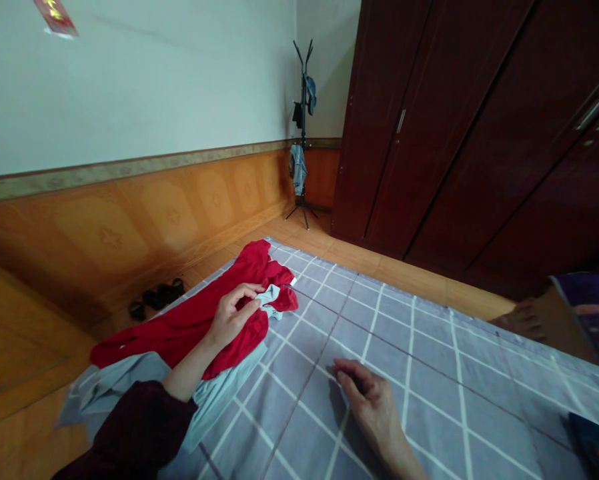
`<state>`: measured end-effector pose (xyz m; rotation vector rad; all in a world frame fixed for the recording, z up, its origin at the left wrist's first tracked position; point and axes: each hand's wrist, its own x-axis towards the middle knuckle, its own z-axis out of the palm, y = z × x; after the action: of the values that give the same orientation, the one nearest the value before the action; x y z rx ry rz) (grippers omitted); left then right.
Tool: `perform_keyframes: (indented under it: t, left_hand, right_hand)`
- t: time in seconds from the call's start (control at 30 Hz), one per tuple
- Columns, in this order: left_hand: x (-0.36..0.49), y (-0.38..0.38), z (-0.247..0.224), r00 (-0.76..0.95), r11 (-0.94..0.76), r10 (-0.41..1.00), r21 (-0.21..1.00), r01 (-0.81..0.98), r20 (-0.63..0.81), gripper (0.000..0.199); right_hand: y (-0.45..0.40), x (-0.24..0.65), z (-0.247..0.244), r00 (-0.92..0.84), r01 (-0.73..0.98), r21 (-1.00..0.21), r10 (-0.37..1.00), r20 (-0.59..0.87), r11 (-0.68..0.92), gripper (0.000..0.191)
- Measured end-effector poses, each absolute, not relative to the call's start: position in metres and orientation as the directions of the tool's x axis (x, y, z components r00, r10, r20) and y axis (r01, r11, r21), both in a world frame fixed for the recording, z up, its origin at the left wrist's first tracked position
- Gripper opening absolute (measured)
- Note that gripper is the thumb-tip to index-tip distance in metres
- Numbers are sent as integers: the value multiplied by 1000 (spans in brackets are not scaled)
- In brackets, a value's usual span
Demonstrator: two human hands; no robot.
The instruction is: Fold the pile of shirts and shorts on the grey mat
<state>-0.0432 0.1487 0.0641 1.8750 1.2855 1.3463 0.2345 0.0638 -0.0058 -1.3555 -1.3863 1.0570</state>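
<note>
Two hands work on a grey checked mat point(429, 380). Left hand point(232, 319) lies over a red garment point(199, 333) at the mat's left end, fingertips point(252, 299) pressed together, pinching a small pale-blue cloth point(268, 298). A pale grey garment point(124, 380) lies beneath the red one, at the same end. Right hand point(370, 407) rests on the mat's middle, fingers point(347, 377) loosely curled, nothing visible in them. Dark sandals point(157, 297) stand beyond the mat's left edge; a black coat stand point(302, 133) stands past its far corner.
</note>
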Motion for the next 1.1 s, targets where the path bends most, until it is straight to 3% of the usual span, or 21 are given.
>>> perform_keyframes:
  t: [0.1,0.27,0.47,0.6,0.77,0.87,1.0,1.1]
  left_hand:
    - [-37,142,72,137,-392,920,849,354,368,11]
    - [-21,123,85,109,-340,940,909,240,323,10]
    - [22,97,66,399,-415,872,859,301,282,7]
    - [31,96,47,445,-438,850,848,298,283,9]
    - [27,99,44,475,-423,841,862,281,258,8]
    - [24,101,50,484,-406,842,870,277,239,7]
    - [11,112,56,397,-317,894,921,226,210,12]
    - [-10,131,54,49,-218,976,969,114,214,20]
  right_hand:
    - [64,235,-7,8,231,-972,999,47,43,38]
    - [60,233,-2,9,181,-983,1000,28,25,39]
    - [51,219,8,-121,201,-971,987,105,128,63]
    - [54,208,12,-223,361,-910,966,129,205,47]
    - [60,200,12,-183,509,-836,975,129,206,24]
    - [59,200,12,-151,526,-830,981,126,187,26]
    - [56,208,14,-147,300,-948,987,60,103,24]
    - [58,221,15,-118,-108,-990,990,-76,-89,24]
